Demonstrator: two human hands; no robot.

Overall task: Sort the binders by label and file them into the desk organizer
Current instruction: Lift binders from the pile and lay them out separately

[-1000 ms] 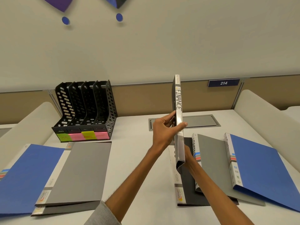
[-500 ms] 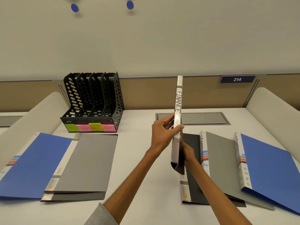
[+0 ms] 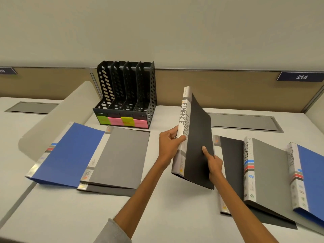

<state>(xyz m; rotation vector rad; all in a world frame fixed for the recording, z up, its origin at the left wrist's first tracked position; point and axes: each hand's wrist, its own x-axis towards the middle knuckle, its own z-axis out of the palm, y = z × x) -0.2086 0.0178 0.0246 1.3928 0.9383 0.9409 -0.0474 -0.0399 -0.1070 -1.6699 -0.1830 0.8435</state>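
Item: FINANCE binder (image 3: 198,137), dark cover, white spine lettered upward, held nearly upright and tilted with its top leaning away, above the middle of the surface (image 3: 166,207). Left hand (image 3: 169,146): grip clamped on the spine at mid-height, thumb across the spine's face, fingers wrapped behind. Right hand (image 3: 213,163): grip closed on the cover's right edge low down, thumb flat on the dark face, the other fingers hidden behind it. The binder's lower edge hangs over a bare strip of surface between the flat binders on either side. Left group, lying flat: blue binder (image 3: 70,153), with a grey binder (image 3: 119,156) overlapping its right edge. Right group, lying flat and overlapped: dark binder (image 3: 231,163), ADMIN binder (image 3: 268,172) in grey, and a second blue binder (image 3: 312,181) cut off by the frame's edge. Desk organizer (image 3: 126,95): black, perforated, four upright slots, standing at the back left against the partition, well apart from the held binder; green, pink, yellow and pink sticky notes (image 3: 127,121) along its front lip. Bare surface lies between the organizer's front and the left hand.
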